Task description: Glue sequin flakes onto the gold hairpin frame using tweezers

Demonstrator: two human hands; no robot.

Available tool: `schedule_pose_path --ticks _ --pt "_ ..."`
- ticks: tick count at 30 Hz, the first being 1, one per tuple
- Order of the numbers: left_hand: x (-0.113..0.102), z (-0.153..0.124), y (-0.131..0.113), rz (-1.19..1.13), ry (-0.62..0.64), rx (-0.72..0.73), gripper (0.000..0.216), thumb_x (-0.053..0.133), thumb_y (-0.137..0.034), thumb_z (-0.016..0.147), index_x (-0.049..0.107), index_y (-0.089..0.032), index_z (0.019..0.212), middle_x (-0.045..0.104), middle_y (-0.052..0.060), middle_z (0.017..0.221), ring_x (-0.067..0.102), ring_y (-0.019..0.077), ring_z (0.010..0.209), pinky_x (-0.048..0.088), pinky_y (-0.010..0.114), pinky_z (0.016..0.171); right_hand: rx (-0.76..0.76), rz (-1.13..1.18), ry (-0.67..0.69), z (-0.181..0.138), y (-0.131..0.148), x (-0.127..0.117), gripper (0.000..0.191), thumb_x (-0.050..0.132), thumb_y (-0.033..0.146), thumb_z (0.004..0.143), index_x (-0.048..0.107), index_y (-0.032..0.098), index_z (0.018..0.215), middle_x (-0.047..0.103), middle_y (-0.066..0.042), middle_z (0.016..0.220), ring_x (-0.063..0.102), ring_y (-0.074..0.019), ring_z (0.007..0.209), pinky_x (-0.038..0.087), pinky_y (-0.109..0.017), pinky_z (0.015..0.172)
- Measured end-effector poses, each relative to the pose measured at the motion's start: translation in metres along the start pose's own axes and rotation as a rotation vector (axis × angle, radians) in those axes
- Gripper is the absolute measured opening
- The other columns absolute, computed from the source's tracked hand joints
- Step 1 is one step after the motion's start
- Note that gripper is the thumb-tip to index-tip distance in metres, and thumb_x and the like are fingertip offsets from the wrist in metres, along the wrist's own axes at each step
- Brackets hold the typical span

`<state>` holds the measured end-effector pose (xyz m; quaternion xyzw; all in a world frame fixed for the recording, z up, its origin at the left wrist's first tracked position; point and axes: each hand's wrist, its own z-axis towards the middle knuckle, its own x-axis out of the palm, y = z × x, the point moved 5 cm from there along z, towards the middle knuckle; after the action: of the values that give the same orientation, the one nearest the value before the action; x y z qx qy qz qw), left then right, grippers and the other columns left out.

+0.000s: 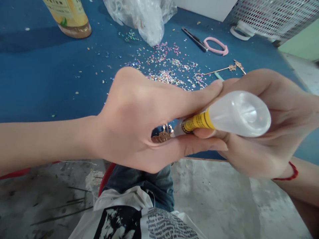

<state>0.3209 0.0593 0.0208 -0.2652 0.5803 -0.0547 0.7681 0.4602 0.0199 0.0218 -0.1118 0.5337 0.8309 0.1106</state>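
- You are holding your left arm (pixel 45 141) out level from the left side of the view, with the back of your left hand (pixel 132 122) facing up.
- You are bringing your right hand (pixel 271 122) in from the right, a red string (pixel 286 176) circling its wrist.
- You are keeping the glue tube (pixel 224 116) tilted slightly, nozzle toward your left hand. Its body is cloudy white, with a yellow band near the narrow end.
- You are pressing the tube's tip against a small gold metal ornament (pixel 160 136), which sits in the gap in your left hand, above your lap.
- You are closing your left hand around the ornament, with your fingers bent and pressed together, though they hide part of the grip.
- You are wrapping your right hand around the wide end of the tube, pinching it between your thumb and fingers.
- You are working just past the edge of a blue table (pixel 52 76), where sequins (pixel 164 66) lie scattered.
- Beyond them, you have a plastic bag (pixel 147 20), a bottle (pixel 71 16), a black pen (pixel 194 39), a pink hair tie (pixel 216 46), a gold pin (pixel 224 69) and a wire basket (pixel 274 16).
- Below your hands, you are showing your jeans (pixel 142 182), a newspaper-print bag (pixel 139 222) and a concrete floor (pixel 214 199).
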Motion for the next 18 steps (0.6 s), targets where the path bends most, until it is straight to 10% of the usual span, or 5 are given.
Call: schedule_pose_path --ticks 9,18 --pt "0.001 -0.003 0.002 -0.018 0.034 -0.004 0.062 0.026 -0.065 0.098 0.059 -0.027 0.134 0.073 -0.001 0.11 0.066 0.0121 0.074 0.043 0.023 0.058 -0.004 -0.029 0.049 0.0 0.001 0.0 0.018 0.074 0.016 0.069 0.065 0.03 0.065 0.064 0.003 0.062 0.051 -0.0172 0.051 0.032 -0.034 0.046" --pt "0.0 -0.005 0.004 -0.076 0.009 0.01 0.056 0.028 -0.063 0.098 0.066 -0.024 0.113 0.07 -0.002 0.121 0.067 0.0113 0.083 0.044 0.021 0.055 0.05 -0.131 -0.06 0.015 0.022 0.005 0.046 0.059 -0.011 0.051 0.064 0.032 0.065 0.044 0.01 0.038 0.044 -0.014 0.038 0.023 -0.03 0.038"
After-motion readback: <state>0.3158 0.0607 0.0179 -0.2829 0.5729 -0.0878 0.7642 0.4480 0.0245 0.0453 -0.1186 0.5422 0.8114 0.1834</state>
